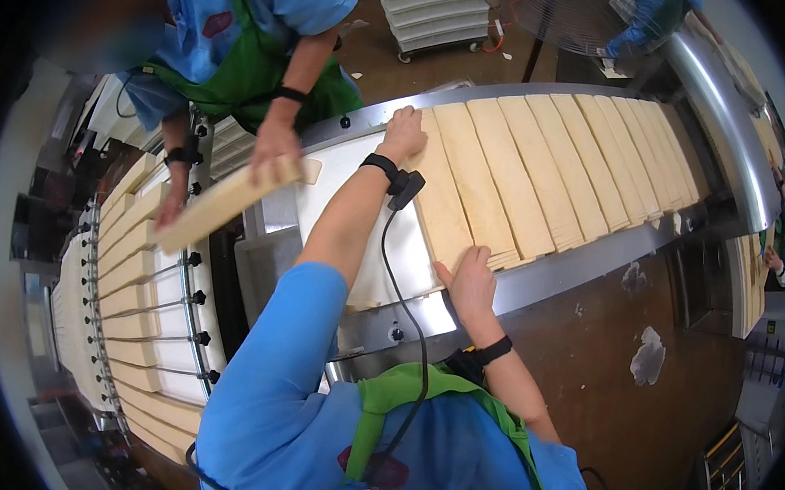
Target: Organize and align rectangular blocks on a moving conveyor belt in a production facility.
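A row of long, pale yellow stacks of dough sheets (550, 165) lies side by side across a conveyor. My left hand (404, 136) is closed round the far end of the leftmost dough stack (443, 190). At its near end, my right hand (473, 286) grips the same stack, thumb at the left corner and fingers over the edge. Thin layers show along the near ends. Bare white belt (341, 206) lies just left of this stack. Both my wrists wear black bands, and a cable runs from the left one.
Across the conveyor, a co-worker holds another pale dough stack (224, 203), blurred by motion. At left, a second conveyor (192, 323) carries more stacks between rods with black knobs. A metal hood (723, 130) spans the right end. A wheeled stack of white trays (434, 14) stands behind.
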The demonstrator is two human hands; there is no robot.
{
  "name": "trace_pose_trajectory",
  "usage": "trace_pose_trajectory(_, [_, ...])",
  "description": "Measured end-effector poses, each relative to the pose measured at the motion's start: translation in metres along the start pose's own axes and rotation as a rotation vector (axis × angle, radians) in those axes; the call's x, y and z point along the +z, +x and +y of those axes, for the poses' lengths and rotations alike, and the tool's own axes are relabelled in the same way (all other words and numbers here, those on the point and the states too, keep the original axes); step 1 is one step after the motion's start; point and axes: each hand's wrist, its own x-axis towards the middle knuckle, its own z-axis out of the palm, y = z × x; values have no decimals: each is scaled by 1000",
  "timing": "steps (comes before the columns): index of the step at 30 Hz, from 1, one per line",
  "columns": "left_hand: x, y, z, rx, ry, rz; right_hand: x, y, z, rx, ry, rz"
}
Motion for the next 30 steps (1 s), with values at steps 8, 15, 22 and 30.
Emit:
trace_pose_trajectory(8, [-49, -36, -29, -209, 86, -207, -5, 5, -5, -70, 23, -101])
trace_pose_trajectory(15, [-95, -202, -134, -511, -272, -27, 2, 36, -20, -223, 70, -467])
trace_pose_trajectory(22, [-120, -363, -190, -684, -1011, 776, 42, 17, -114, -456, 93, -372])
trace_pose_trajectory(30, [-236, -646, -310, -1115, -481, 1136, 73, -112, -302, -756, 589, -742])
